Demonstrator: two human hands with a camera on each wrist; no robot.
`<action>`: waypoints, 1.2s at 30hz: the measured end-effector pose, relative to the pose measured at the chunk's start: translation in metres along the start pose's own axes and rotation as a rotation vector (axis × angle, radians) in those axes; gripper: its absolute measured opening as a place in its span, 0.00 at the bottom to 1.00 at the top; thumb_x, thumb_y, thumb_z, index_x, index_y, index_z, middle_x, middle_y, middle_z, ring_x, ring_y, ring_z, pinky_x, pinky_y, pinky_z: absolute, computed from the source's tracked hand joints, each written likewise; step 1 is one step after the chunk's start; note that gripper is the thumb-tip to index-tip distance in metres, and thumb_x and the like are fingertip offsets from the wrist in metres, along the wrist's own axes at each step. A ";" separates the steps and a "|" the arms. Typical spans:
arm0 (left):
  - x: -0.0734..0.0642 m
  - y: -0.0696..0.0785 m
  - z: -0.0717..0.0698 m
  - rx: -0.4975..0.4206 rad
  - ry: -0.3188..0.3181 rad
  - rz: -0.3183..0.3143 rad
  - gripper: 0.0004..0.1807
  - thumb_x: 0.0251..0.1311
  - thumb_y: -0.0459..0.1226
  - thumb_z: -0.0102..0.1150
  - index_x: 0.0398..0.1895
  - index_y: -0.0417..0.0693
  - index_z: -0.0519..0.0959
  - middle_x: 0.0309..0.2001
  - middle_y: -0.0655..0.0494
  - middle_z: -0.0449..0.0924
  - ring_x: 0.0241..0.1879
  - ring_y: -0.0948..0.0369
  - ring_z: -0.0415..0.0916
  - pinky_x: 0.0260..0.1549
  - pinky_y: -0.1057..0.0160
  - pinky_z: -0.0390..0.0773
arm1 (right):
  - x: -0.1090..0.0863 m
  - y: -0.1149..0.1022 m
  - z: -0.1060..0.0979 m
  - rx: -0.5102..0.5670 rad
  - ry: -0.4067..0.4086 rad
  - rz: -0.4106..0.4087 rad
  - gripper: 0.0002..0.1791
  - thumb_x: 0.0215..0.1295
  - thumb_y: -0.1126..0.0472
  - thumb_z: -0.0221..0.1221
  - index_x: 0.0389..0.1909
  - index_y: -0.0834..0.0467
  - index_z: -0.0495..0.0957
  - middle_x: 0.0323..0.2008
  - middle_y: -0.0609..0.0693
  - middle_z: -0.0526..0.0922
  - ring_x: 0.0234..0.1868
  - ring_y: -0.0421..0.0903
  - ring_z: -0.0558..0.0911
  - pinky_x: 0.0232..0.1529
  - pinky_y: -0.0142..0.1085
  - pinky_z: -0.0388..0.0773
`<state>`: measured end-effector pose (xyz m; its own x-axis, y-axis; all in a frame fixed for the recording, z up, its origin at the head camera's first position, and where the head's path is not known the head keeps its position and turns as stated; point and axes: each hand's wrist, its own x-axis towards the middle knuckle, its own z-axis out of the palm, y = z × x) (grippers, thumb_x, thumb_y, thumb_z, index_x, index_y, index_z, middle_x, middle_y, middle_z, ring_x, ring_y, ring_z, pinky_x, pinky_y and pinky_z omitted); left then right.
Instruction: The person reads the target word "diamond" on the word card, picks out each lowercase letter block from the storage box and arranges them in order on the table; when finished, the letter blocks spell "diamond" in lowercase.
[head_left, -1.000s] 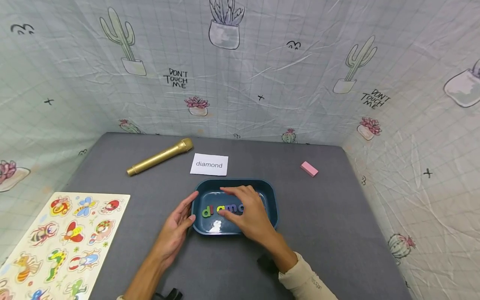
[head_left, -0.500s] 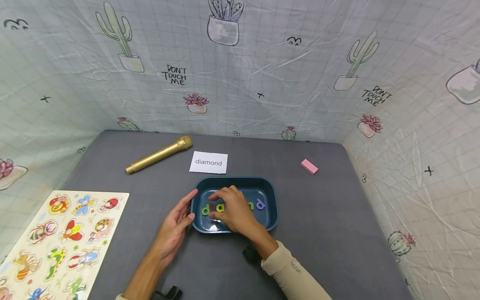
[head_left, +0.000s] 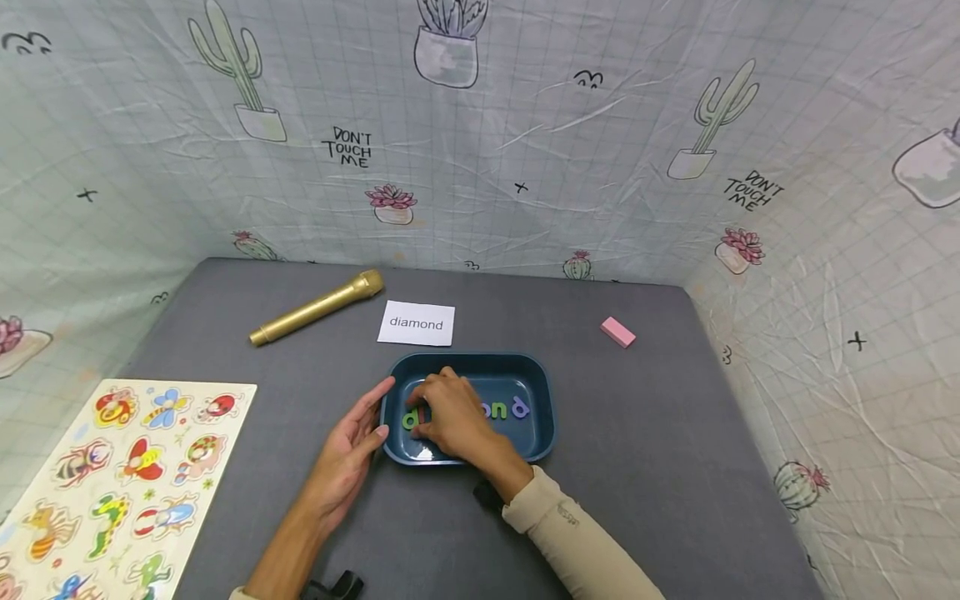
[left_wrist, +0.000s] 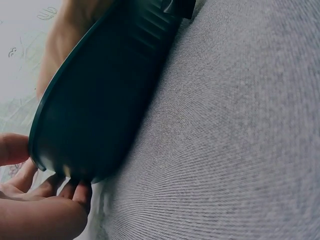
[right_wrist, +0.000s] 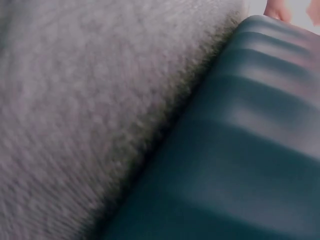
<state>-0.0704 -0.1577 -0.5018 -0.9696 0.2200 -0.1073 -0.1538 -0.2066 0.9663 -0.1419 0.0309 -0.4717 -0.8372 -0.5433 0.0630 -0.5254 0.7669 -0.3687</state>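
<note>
Clock directions read from the head view, tray as centre. The dark teal, glossy rectangular tray with rounded corners lay on the grey fabric-textured tabletop, between the two hands. Left hand was at 8 o'clock, fingers loosely extended and thumb spread, tips touching the tray's 9 o'clock end; left wrist view showed fingers against the outer wall. Touching only, not clenched.

Right hand was over the tray, left of its middle, forearm in a beige sleeve coming in between 4 and 5 o'clock. Its thumb and index finger were bent around the small red letter; couldn't tell if they pinched it or just framed it. Right wrist view: mostly ridged tray wall and tabletop.

The small green letter d sat inside the tray between both sets of fingertips, at 9 o'clock. Toward 3 o'clock from the right hand: a partly covered purple letter, then a green letter n and a purple letter d.

Around the tray: white card printed "diamond" at 11, gold microphone-shaped stick at 10, pink rectangular block at 2, cream board with colourful bug pictures between 8 and 9.
</note>
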 end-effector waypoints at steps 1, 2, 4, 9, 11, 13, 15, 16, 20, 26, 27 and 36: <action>0.000 0.000 0.000 0.000 0.000 0.000 0.35 0.81 0.27 0.43 0.86 0.54 0.55 0.87 0.60 0.46 0.87 0.58 0.36 0.70 0.83 0.57 | 0.000 0.000 0.001 -0.013 0.000 -0.003 0.19 0.52 0.50 0.83 0.45 0.48 0.92 0.42 0.41 0.90 0.44 0.42 0.77 0.47 0.37 0.76; 0.000 0.000 0.000 -0.001 0.000 0.000 0.35 0.81 0.27 0.43 0.86 0.54 0.55 0.87 0.60 0.46 0.87 0.58 0.36 0.70 0.82 0.57 | 0.001 -0.001 0.002 -0.024 0.001 -0.005 0.19 0.52 0.50 0.83 0.45 0.48 0.92 0.42 0.41 0.90 0.44 0.42 0.77 0.46 0.36 0.75; -0.001 0.000 0.000 -0.001 0.000 -0.001 0.35 0.81 0.27 0.43 0.86 0.55 0.55 0.87 0.60 0.46 0.87 0.58 0.35 0.72 0.81 0.56 | 0.002 -0.001 0.004 -0.037 0.004 -0.013 0.19 0.52 0.51 0.82 0.45 0.49 0.92 0.41 0.42 0.90 0.43 0.42 0.76 0.44 0.36 0.74; -0.001 -0.001 0.000 0.004 0.004 0.008 0.35 0.80 0.27 0.44 0.86 0.55 0.56 0.87 0.60 0.47 0.87 0.58 0.37 0.71 0.82 0.56 | 0.002 -0.002 0.006 -0.041 0.017 -0.034 0.17 0.53 0.53 0.82 0.43 0.50 0.92 0.35 0.41 0.87 0.40 0.41 0.74 0.44 0.35 0.75; 0.000 -0.001 0.000 0.003 0.003 0.018 0.35 0.80 0.27 0.44 0.86 0.54 0.56 0.87 0.59 0.48 0.87 0.57 0.38 0.70 0.83 0.57 | 0.002 -0.001 0.006 -0.038 0.022 -0.035 0.16 0.53 0.52 0.82 0.43 0.50 0.92 0.33 0.41 0.86 0.40 0.41 0.74 0.44 0.34 0.75; 0.000 -0.002 0.000 -0.002 0.001 0.027 0.34 0.80 0.27 0.44 0.86 0.53 0.56 0.87 0.57 0.48 0.87 0.55 0.39 0.69 0.83 0.58 | 0.002 -0.001 0.005 -0.033 0.029 -0.033 0.16 0.53 0.52 0.82 0.42 0.50 0.92 0.33 0.41 0.86 0.40 0.41 0.74 0.44 0.34 0.74; 0.000 -0.003 0.000 -0.005 -0.001 0.035 0.34 0.80 0.26 0.44 0.86 0.52 0.56 0.87 0.56 0.48 0.87 0.55 0.39 0.69 0.83 0.59 | 0.001 0.000 0.004 -0.028 0.043 -0.030 0.16 0.53 0.52 0.82 0.42 0.49 0.93 0.34 0.41 0.87 0.40 0.41 0.74 0.45 0.34 0.74; 0.000 -0.003 0.000 -0.006 0.000 0.035 0.35 0.80 0.26 0.44 0.86 0.52 0.56 0.87 0.56 0.48 0.87 0.55 0.39 0.69 0.83 0.59 | 0.001 0.000 0.003 -0.023 0.050 -0.027 0.16 0.53 0.52 0.82 0.42 0.49 0.93 0.35 0.41 0.87 0.41 0.41 0.74 0.45 0.35 0.74; 0.000 -0.003 0.000 -0.004 0.007 0.029 0.35 0.80 0.27 0.46 0.86 0.53 0.56 0.87 0.57 0.49 0.87 0.55 0.40 0.69 0.83 0.60 | -0.003 0.001 -0.002 -0.002 0.072 -0.013 0.15 0.54 0.51 0.81 0.43 0.48 0.93 0.39 0.42 0.89 0.43 0.41 0.76 0.47 0.36 0.75; -0.001 -0.003 -0.001 0.010 0.012 0.018 0.34 0.80 0.28 0.47 0.85 0.54 0.57 0.87 0.58 0.49 0.87 0.56 0.40 0.69 0.83 0.59 | -0.013 0.005 -0.014 0.062 0.107 0.019 0.16 0.56 0.51 0.81 0.44 0.49 0.93 0.43 0.43 0.89 0.46 0.43 0.77 0.52 0.39 0.78; -0.001 -0.002 -0.001 0.012 0.013 0.019 0.34 0.80 0.28 0.47 0.85 0.54 0.57 0.87 0.59 0.49 0.87 0.56 0.39 0.69 0.83 0.58 | -0.014 0.006 -0.016 0.070 0.114 0.025 0.16 0.55 0.51 0.81 0.44 0.49 0.93 0.43 0.43 0.89 0.46 0.43 0.77 0.52 0.40 0.78; -0.001 -0.002 0.000 0.032 0.029 0.005 0.34 0.80 0.28 0.47 0.85 0.55 0.58 0.87 0.61 0.49 0.87 0.58 0.39 0.79 0.74 0.52 | -0.032 0.019 -0.041 0.167 0.186 0.073 0.16 0.55 0.56 0.81 0.44 0.50 0.92 0.46 0.46 0.89 0.49 0.47 0.78 0.55 0.45 0.79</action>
<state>-0.0695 -0.1578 -0.5033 -0.9754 0.1916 -0.1087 -0.1432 -0.1768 0.9738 -0.1310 0.0769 -0.4427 -0.8934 -0.4049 0.1944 -0.4435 0.7264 -0.5251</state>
